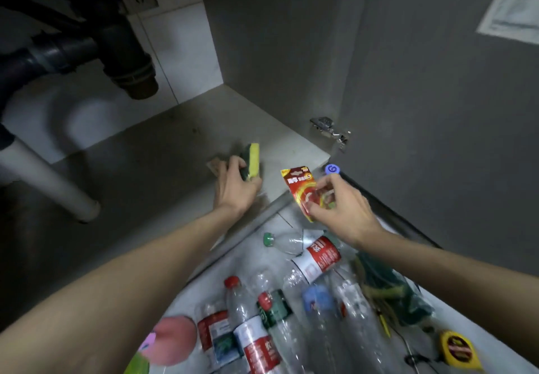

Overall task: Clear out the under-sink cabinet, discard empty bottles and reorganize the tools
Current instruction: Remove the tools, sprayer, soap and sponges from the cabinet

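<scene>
Our left hand (pixel 233 187) reaches onto the cabinet floor (pixel 163 152) and grips a sponge (pixel 252 161), yellow on one face and dark green on the other, held on edge near the front right corner. Something tan lies under the fingers, too hidden to tell. Our right hand (pixel 341 209) pinches a red packet (pixel 300 187) with yellow trim and white lettering, held just in front of the cabinet's lip. A small blue cap (pixel 332 169) shows just beyond it.

Inside, the cabinet is nearly bare: a dark drain pipe (pixel 128 61) hangs at the upper left, a white pipe (pixel 46 181) slants down to the floor, and a hinge (pixel 331 131) sits on the right wall.

Below our hands, on the room floor, lies a heap of clear plastic bottles (pixel 291 300) on their sides, most with red-and-white labels, one green-capped, one red-capped. Right of them sits a dark green bundle (pixel 388 292), and a yellow tape measure (pixel 458 350) lies near the bottom right.
</scene>
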`<control>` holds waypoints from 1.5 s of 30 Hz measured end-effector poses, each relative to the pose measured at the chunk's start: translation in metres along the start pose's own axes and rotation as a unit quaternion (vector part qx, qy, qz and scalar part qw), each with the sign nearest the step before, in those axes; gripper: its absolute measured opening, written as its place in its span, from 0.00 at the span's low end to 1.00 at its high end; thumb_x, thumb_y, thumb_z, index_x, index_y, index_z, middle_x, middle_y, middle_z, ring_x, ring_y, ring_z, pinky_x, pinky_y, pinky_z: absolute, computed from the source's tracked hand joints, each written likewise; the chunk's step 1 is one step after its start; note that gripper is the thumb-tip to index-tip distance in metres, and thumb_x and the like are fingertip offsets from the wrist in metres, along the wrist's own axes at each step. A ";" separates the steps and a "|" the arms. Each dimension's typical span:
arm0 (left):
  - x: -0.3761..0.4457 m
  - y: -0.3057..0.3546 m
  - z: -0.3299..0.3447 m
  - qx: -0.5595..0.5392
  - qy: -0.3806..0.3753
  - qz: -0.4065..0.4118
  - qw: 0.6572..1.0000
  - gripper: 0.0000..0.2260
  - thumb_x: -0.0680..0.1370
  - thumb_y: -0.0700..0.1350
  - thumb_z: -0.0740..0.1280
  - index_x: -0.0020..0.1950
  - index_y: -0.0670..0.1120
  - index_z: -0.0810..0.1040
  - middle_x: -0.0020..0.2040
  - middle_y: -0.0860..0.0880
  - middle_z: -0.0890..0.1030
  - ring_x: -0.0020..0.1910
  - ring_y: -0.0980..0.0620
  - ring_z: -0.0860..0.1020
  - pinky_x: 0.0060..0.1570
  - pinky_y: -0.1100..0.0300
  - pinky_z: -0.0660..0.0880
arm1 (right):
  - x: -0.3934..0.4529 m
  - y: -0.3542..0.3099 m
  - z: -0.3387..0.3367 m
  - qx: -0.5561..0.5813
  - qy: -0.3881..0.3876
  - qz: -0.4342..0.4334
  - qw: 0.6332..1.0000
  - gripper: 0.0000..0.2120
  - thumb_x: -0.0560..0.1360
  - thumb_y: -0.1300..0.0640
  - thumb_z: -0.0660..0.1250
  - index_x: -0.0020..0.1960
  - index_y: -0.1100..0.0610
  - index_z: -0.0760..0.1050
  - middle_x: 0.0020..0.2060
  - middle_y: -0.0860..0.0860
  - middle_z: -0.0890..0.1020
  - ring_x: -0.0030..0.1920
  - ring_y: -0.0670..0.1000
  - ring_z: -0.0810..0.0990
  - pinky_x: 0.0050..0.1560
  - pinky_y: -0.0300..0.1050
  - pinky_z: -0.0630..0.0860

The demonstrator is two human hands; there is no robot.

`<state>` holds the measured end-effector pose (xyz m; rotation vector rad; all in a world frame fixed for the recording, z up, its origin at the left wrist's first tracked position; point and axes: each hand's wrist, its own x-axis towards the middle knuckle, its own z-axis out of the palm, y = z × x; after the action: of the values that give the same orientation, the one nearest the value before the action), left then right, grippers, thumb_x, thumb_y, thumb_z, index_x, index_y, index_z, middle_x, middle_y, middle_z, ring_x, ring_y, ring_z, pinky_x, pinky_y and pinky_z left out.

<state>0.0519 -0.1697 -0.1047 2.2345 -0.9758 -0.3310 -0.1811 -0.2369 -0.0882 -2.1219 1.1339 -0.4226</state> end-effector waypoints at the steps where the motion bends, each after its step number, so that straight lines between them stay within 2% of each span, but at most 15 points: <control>1: -0.012 0.010 0.000 -0.009 -0.003 0.018 1.000 0.15 0.72 0.51 0.68 0.57 0.50 0.71 0.57 0.47 0.69 0.53 0.42 0.74 0.49 0.56 0.69 | -0.017 0.008 -0.012 0.006 0.009 0.003 1.000 0.18 0.67 0.38 0.69 0.51 0.41 0.66 0.47 0.42 0.80 0.44 0.41 0.80 0.41 0.46 0.78; 5: -0.065 0.053 0.003 -0.028 -0.028 0.088 0.995 0.18 0.70 0.59 0.60 0.56 0.53 0.72 0.57 0.49 0.69 0.51 0.43 0.76 0.52 0.50 0.74 | -0.084 0.050 -0.058 -0.013 0.046 0.043 0.998 0.17 0.69 0.36 0.65 0.52 0.41 0.66 0.46 0.40 0.79 0.45 0.43 0.78 0.43 0.48 0.75; 9: -0.125 0.088 0.021 0.024 -0.085 0.122 0.989 0.11 0.73 0.54 0.63 0.54 0.55 0.69 0.53 0.51 0.70 0.49 0.45 0.75 0.48 0.50 0.74 | -0.144 0.095 -0.093 -0.093 0.032 0.102 0.990 0.18 0.70 0.33 0.61 0.54 0.40 0.64 0.51 0.41 0.76 0.48 0.48 0.77 0.40 0.47 0.70; 13: -0.196 0.112 0.040 0.025 -0.144 0.141 0.979 0.14 0.69 0.55 0.64 0.53 0.58 0.67 0.53 0.54 0.69 0.48 0.52 0.73 0.44 0.54 0.70 | -0.193 0.127 -0.113 -0.112 -0.019 0.161 0.980 0.20 0.69 0.36 0.64 0.54 0.45 0.65 0.53 0.47 0.77 0.47 0.53 0.76 0.44 0.49 0.71; 16: -0.255 0.113 0.055 0.059 -0.180 0.182 0.965 0.16 0.71 0.54 0.65 0.57 0.56 0.68 0.53 0.55 0.69 0.51 0.52 0.72 0.46 0.55 0.71 | -0.226 0.142 -0.115 -0.126 -0.076 0.212 0.966 0.20 0.69 0.41 0.67 0.56 0.46 0.65 0.54 0.50 0.77 0.47 0.54 0.77 0.43 0.49 0.72; 20: -0.327 0.105 0.075 0.105 -0.230 0.241 0.937 0.17 0.74 0.52 0.67 0.62 0.53 0.69 0.60 0.52 0.71 0.54 0.50 0.75 0.52 0.51 0.75 | -0.260 0.149 -0.098 -0.105 -0.059 0.297 0.947 0.24 0.70 0.46 0.72 0.60 0.52 0.67 0.57 0.54 0.75 0.55 0.58 0.77 0.51 0.50 0.74; 23: -0.368 0.095 0.088 0.141 -0.261 0.254 0.921 0.17 0.74 0.52 0.67 0.61 0.52 0.70 0.60 0.51 0.71 0.52 0.49 0.75 0.51 0.52 0.74 | -0.286 0.156 -0.084 -0.123 -0.070 0.339 0.930 0.28 0.72 0.46 0.72 0.67 0.56 0.67 0.60 0.56 0.73 0.60 0.61 0.76 0.55 0.50 0.74; 26: -0.394 0.076 0.096 0.189 -0.281 0.228 0.913 0.16 0.73 0.52 0.68 0.59 0.52 0.70 0.58 0.51 0.72 0.51 0.49 0.75 0.51 0.54 0.73 | -0.309 0.168 -0.077 -0.141 -0.094 0.360 0.917 0.28 0.74 0.46 0.70 0.69 0.58 0.67 0.62 0.57 0.72 0.63 0.61 0.75 0.59 0.52 0.75; 30: -0.408 0.053 0.099 0.225 -0.277 0.180 0.917 0.16 0.75 0.55 0.68 0.59 0.51 0.70 0.58 0.50 0.71 0.54 0.49 0.73 0.53 0.52 0.74 | -0.317 0.175 -0.076 -0.131 -0.167 0.363 0.907 0.32 0.76 0.38 0.67 0.70 0.59 0.67 0.65 0.58 0.69 0.64 0.61 0.74 0.62 0.52 0.73; 32: -0.411 0.046 0.098 0.238 -0.279 0.175 0.914 0.17 0.75 0.55 0.68 0.59 0.51 0.70 0.59 0.50 0.70 0.55 0.48 0.74 0.54 0.51 0.74 | -0.313 0.174 -0.076 -0.134 -0.189 0.343 0.910 0.28 0.78 0.41 0.65 0.68 0.59 0.70 0.65 0.59 0.70 0.63 0.61 0.75 0.62 0.51 0.74; 35: -0.419 0.038 0.095 0.252 -0.289 0.172 0.907 0.18 0.76 0.57 0.68 0.61 0.51 0.69 0.60 0.49 0.70 0.55 0.48 0.74 0.55 0.51 0.74 | -0.305 0.168 -0.073 -0.129 -0.196 0.310 0.921 0.12 0.79 0.48 0.63 0.52 0.57 0.76 0.59 0.59 0.78 0.57 0.60 0.78 0.51 0.46 0.73; 37: -0.423 0.033 0.095 0.257 -0.300 0.168 0.903 0.18 0.76 0.59 0.66 0.62 0.51 0.70 0.61 0.48 0.70 0.54 0.48 0.73 0.55 0.51 0.73 | -0.299 0.164 -0.068 -0.129 -0.228 0.302 0.917 0.10 0.78 0.49 0.63 0.45 0.55 0.74 0.56 0.58 0.81 0.55 0.59 0.79 0.47 0.45 0.71; 40: -0.426 0.026 0.097 0.256 -0.359 0.146 0.886 0.20 0.79 0.60 0.62 0.65 0.50 0.70 0.64 0.48 0.70 0.59 0.46 0.72 0.59 0.49 0.72 | -0.294 0.159 -0.061 -0.141 -0.265 0.305 0.904 0.11 0.78 0.49 0.65 0.52 0.56 0.76 0.58 0.58 0.81 0.57 0.59 0.79 0.50 0.45 0.73; 42: -0.427 0.022 0.097 0.256 -0.400 0.131 0.870 0.22 0.80 0.59 0.59 0.69 0.49 0.69 0.67 0.47 0.70 0.63 0.44 0.71 0.63 0.47 0.69 | -0.293 0.156 -0.058 -0.154 -0.277 0.307 0.897 0.16 0.77 0.48 0.67 0.59 0.58 0.77 0.60 0.59 0.80 0.58 0.59 0.79 0.52 0.45 0.74; 45: -0.424 0.020 0.092 0.242 -0.414 0.127 0.869 0.21 0.80 0.56 0.59 0.70 0.48 0.69 0.67 0.45 0.70 0.65 0.43 0.70 0.64 0.47 0.69 | -0.291 0.149 -0.058 -0.183 -0.285 0.278 0.899 0.13 0.77 0.49 0.64 0.55 0.57 0.77 0.58 0.59 0.80 0.56 0.59 0.79 0.50 0.45 0.74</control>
<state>-0.2940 0.0837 -0.1739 2.3595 -1.9600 -1.0805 -0.4679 -0.0792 -0.1413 -1.8879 1.4432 0.6846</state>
